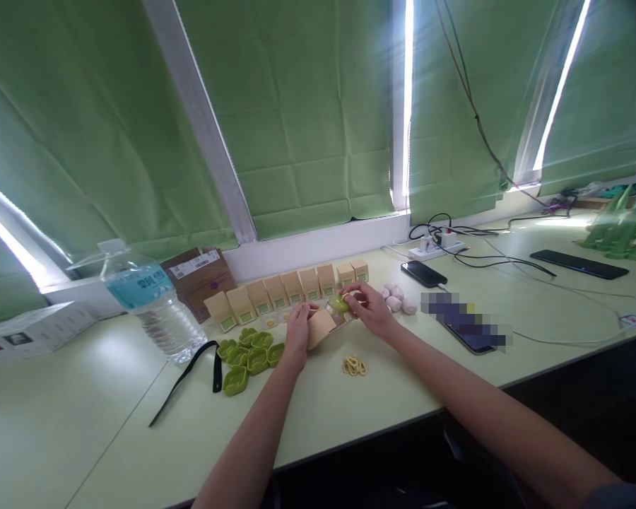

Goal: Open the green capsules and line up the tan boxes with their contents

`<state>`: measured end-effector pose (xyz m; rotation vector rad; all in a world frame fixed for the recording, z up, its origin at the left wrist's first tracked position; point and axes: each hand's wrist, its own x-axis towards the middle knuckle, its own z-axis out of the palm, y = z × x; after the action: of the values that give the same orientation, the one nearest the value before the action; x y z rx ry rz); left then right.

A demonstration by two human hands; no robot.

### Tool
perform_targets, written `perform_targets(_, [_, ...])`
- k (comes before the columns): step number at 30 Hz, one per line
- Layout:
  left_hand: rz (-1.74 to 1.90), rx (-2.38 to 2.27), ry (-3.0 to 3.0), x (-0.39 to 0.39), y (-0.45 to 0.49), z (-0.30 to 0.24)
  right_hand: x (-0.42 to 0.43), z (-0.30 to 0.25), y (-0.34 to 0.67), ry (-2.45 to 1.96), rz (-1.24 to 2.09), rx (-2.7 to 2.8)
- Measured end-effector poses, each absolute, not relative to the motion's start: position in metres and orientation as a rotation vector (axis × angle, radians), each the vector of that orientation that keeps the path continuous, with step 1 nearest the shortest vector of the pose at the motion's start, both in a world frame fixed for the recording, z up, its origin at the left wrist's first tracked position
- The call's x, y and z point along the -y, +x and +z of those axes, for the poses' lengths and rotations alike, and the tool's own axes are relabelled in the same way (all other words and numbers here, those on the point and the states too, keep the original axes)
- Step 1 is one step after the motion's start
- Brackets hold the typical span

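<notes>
My left hand (297,331) is closed on a small brown cardboard box (321,326) with its flap raised. Over the box, the fingers of my right hand (368,309) pinch a small green piece (339,304); its exact kind is too small to tell. Left of my left hand lies a cluster of green, cup-like pieces (257,359). Pale pinkish round pieces (395,297) sit just beyond my right hand. Several yellow rings (355,366) lie in a small heap between my forearms. Behind my hands stands a row of small brown boxes (274,290), most with raised flaps.
A large water bottle (153,304) and an opened carton (201,279) stand at left, near a black strap (185,382) and white boxes (37,332). To the right are phones (424,273), a power strip (437,249) with tangled cables, and green spiky pieces (622,230).
</notes>
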<state>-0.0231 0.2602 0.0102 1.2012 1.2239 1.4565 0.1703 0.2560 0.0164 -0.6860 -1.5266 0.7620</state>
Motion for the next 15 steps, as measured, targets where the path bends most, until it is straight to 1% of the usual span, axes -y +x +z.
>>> perform_targets(7, [1.521,-1.243,1.100,-0.263,-0.024,0.009,-0.265,0.016,0.176,-0.648,0.792,1.261])
perform_targets(11, [1.579,-1.254,1.002,-0.266,-0.025,0.009,-0.269,0.012,0.179,-0.734,0.793,1.289])
perform_targets(15, [1.579,-1.218,0.878,-0.266,-0.026,0.012,-0.268,0.010,0.179,-0.833,0.806,1.457])
